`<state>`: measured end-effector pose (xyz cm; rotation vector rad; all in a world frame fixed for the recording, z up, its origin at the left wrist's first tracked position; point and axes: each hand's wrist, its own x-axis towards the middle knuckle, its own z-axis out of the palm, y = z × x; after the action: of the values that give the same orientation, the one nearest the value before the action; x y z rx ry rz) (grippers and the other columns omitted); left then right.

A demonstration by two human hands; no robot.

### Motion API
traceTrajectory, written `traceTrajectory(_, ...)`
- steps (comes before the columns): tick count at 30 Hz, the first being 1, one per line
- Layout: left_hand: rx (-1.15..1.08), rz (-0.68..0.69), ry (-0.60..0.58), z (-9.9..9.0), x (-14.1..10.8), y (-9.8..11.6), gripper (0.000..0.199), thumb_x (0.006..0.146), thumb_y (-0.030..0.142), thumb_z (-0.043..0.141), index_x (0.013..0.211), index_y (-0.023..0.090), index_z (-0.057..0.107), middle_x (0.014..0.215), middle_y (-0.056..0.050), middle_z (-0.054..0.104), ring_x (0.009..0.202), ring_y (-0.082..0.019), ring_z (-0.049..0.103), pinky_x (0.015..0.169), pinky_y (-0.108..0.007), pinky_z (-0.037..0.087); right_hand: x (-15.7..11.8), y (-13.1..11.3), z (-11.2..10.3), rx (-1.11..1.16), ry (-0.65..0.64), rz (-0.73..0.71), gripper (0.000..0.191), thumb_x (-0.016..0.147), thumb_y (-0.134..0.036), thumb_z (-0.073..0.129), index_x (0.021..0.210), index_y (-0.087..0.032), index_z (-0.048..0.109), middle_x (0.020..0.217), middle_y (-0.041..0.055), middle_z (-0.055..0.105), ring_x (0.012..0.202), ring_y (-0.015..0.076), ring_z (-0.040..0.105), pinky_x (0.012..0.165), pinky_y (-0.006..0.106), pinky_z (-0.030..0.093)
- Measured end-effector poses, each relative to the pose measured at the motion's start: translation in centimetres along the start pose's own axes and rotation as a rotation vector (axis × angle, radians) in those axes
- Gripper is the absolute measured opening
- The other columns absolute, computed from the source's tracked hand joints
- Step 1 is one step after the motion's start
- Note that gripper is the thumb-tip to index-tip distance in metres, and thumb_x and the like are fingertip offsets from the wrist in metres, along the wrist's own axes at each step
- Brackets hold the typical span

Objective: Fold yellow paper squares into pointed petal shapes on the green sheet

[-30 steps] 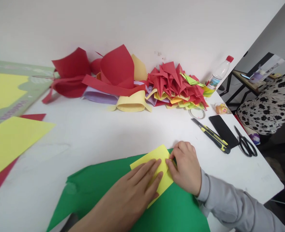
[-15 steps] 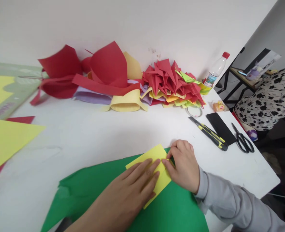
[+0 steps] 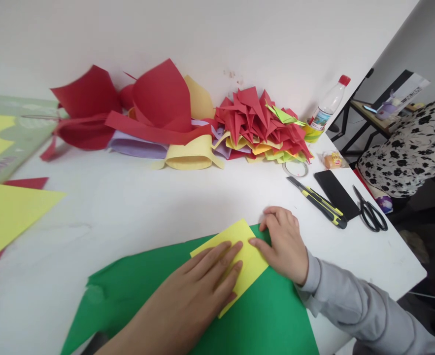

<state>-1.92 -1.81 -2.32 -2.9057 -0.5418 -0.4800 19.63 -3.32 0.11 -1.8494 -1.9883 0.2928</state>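
A folded yellow paper [image 3: 252,266] lies on a large green sheet [image 3: 269,315]. My left hand [image 3: 202,283] rests flat on the yellow paper with its fingers spread. At the paper's right edge is my right hand [image 3: 282,241], thumb and index finger apart, the thumb tip at the paper's upper right side. Nothing shows between those fingers, and the others are curled. A dark object at the bottom left, by my left forearm, is mostly cut off by the frame.
Red paper shapes [image 3: 161,98] and folded red pieces [image 3: 254,118] line the wall. At right are a bottle [image 3: 328,106], cutter [image 3: 318,202], black case [image 3: 337,195] and scissors [image 3: 370,212]. Yellow sheets [image 3: 10,212] lie left. A person in patterned clothing [image 3: 413,148] is beyond the table.
My right thumb and index finger have parted, and the right hand has moved slightly up and off the paper's corner. My left hand has stayed on the paper. The view has shifted slightly.
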Motion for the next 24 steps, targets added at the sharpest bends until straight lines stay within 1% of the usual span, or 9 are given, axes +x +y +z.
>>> traceTrajectory(3, -0.013, 0.004, -0.003, -0.2, 0.1, -0.1, 0.036, 0.101, 0.027, 0.032, 0.116, 0.018, 0.063, 0.127, -0.012, 0.065, 0.116, -0.028, 0.059, 0.094, -0.043, 0.045, 0.2, 0.2, -0.2, 0.002, -0.025, -0.002, 0.021, 0.083, -0.033, 0.069, 0.088, -0.021, 0.052, 0.115, 0.0088, 0.054, 0.111, 0.0267, 0.047, 0.092, 0.042, 0.037)
traceTrajectory(7, -0.045, 0.001, -0.026, -0.3, 0.1, -0.4, 0.037, 0.1, 0.029, 0.034, 0.129, 0.022, 0.056, 0.132, -0.009, 0.061, 0.119, -0.028, 0.056, 0.094, -0.042, 0.045, 0.4, 0.2, -0.5, 0.006, -0.061, 0.002, 0.019, 0.083, -0.031, 0.069, 0.088, -0.021, 0.053, 0.117, 0.0084, 0.054, 0.115, 0.0268, 0.046, 0.093, 0.043, 0.037)
traceTrajectory(9, -0.051, 0.011, -0.033, -0.3, 0.1, -0.4, 0.037, 0.1, 0.027, 0.036, 0.131, 0.023, 0.054, 0.134, -0.01, 0.06, 0.12, -0.028, 0.055, 0.094, -0.043, 0.044, 0.5, 0.2, -0.6, 0.012, -0.079, 0.003, 0.017, 0.084, -0.031, 0.068, 0.088, -0.022, 0.053, 0.119, 0.008, 0.053, 0.117, 0.0267, 0.045, 0.095, 0.043, 0.036)
traceTrajectory(11, -0.052, 0.016, -0.03, -0.1, 0.1, -0.4, 0.036, 0.099, 0.026, 0.037, 0.131, 0.023, 0.055, 0.135, -0.01, 0.059, 0.121, -0.029, 0.054, 0.095, -0.043, 0.043, 0.6, 0.3, -0.8, 0.027, -0.101, 0.004, 0.018, 0.084, -0.032, 0.068, 0.089, -0.022, 0.054, 0.12, 0.0075, 0.053, 0.118, 0.0263, 0.044, 0.096, 0.044, 0.035)
traceTrajectory(16, -0.069, -0.034, -0.013, 0.1, 0.2, -0.2, 0.036, 0.101, 0.033, 0.035, 0.128, 0.027, 0.057, 0.133, -0.007, 0.06, 0.121, -0.027, 0.053, 0.097, -0.042, 0.041, 0.6, 0.3, -1.0, 0.052, -0.15, 0.003, 0.032, 0.075, -0.037, 0.075, 0.093, -0.023, 0.054, 0.124, 0.0085, 0.05, 0.123, 0.0274, 0.041, 0.1, 0.045, 0.033)
traceTrajectory(22, -0.061, -0.017, -0.019, 0.0, 0.2, -0.2, 0.034, 0.1, 0.032, 0.038, 0.126, 0.025, 0.059, 0.132, -0.008, 0.06, 0.121, -0.028, 0.051, 0.098, -0.042, 0.039, 0.8, 0.2, -1.2, 0.055, -0.197, 0.016, 0.021, 0.079, -0.034, 0.072, 0.089, -0.024, 0.056, 0.13, 0.0057, 0.049, 0.125, 0.0264, 0.039, 0.101, 0.046, 0.031)
traceTrajectory(24, -0.06, -0.031, -0.02, 0.0, 0.2, -0.2, 0.034, 0.1, 0.034, 0.039, 0.126, 0.026, 0.059, 0.132, -0.008, 0.06, 0.121, -0.027, 0.052, 0.098, -0.042, 0.039, 0.9, 0.3, -1.3, 0.061, -0.206, 0.015, 0.021, 0.078, -0.034, 0.072, 0.088, -0.024, 0.056, 0.13, 0.0052, 0.049, 0.124, 0.0262, 0.04, 0.1, 0.046, 0.032)
